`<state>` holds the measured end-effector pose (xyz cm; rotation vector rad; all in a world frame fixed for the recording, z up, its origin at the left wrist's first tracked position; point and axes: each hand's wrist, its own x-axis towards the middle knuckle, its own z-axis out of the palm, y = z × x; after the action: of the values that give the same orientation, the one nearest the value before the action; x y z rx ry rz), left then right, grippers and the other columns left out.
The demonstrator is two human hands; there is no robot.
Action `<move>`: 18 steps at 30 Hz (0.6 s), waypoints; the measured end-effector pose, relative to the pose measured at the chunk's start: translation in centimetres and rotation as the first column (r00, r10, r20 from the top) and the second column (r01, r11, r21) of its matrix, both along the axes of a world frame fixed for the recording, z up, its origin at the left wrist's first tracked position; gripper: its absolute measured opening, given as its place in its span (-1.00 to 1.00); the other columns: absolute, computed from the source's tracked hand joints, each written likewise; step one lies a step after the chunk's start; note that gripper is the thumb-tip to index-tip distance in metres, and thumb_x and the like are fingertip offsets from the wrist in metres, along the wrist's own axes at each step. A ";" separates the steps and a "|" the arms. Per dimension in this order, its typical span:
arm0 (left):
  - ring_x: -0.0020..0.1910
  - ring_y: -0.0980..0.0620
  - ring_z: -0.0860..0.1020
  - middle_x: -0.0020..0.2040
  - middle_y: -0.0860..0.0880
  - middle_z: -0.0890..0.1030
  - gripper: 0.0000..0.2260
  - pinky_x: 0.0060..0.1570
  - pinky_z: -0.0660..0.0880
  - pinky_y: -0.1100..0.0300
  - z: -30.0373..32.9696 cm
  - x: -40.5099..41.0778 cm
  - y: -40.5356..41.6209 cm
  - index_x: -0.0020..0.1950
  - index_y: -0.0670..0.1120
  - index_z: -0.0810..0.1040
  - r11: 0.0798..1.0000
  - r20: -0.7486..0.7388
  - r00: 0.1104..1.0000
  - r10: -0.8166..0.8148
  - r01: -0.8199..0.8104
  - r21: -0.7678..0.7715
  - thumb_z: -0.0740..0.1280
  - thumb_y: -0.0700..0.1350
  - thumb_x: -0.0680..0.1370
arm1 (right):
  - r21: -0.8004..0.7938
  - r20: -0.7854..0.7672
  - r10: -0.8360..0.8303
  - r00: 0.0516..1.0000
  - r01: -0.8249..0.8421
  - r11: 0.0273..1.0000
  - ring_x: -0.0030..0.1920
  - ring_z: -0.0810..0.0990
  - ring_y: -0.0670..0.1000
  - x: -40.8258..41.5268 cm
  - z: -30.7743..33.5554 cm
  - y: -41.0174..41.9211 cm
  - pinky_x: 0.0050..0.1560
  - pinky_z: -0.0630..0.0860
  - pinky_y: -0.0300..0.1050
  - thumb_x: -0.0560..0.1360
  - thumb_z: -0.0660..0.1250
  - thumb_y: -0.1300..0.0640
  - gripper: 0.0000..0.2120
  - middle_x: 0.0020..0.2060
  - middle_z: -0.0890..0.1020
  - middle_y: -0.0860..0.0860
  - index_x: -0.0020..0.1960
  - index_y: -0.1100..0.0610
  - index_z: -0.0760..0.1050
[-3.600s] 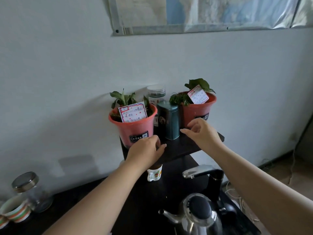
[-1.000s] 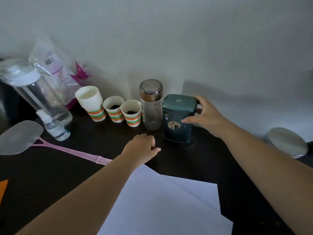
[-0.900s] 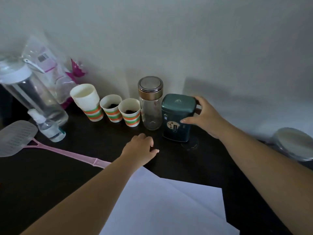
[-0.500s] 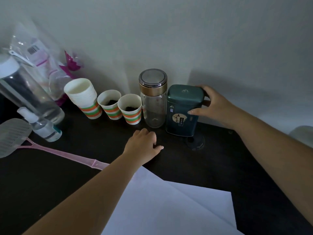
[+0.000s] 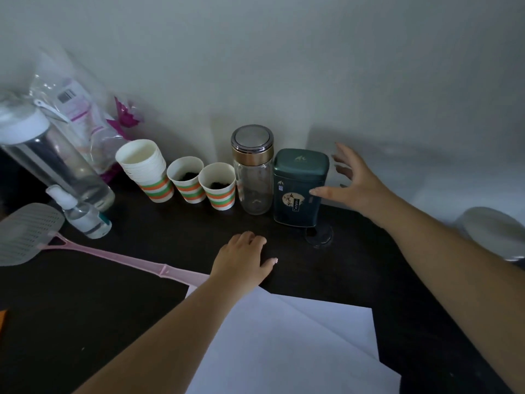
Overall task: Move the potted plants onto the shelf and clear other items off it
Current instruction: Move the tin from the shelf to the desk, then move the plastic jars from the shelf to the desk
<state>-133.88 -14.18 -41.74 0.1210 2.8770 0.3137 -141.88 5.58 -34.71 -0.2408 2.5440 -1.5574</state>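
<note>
My dark green tin stands by 3 white cups striped orange and green; the swatter handle is pink.

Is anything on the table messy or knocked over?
Nothing is spilled or tipped. The green tin, glass bottle and paper cups stand upright in a row. Only the pink fly swatter looks odd: its handle is tucked under the white paper.
</note>
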 end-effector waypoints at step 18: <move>-0.26 0.02 0.45 -0.38 0.09 0.41 -0.71 -0.19 0.33 0.23 19.6 12.8 9.0 -0.30 0.00 0.35 0.913 -0.360 0.879 -0.312 0.382 0.141 0.14 0.09 0.57 | 0.036 -0.201 -0.383 0.902 0.398 0.917 -0.12 0.52 -0.09 24.9 18.9 7.5 -0.16 0.44 -0.32 0.42 0.41 0.11 -0.57 -0.01 0.51 -0.04 0.27 0.06 0.42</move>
<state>-121.07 -5.16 -22.14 0.7957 3.0527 0.5698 -117.01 13.13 -15.85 0.1518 2.9377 -1.6244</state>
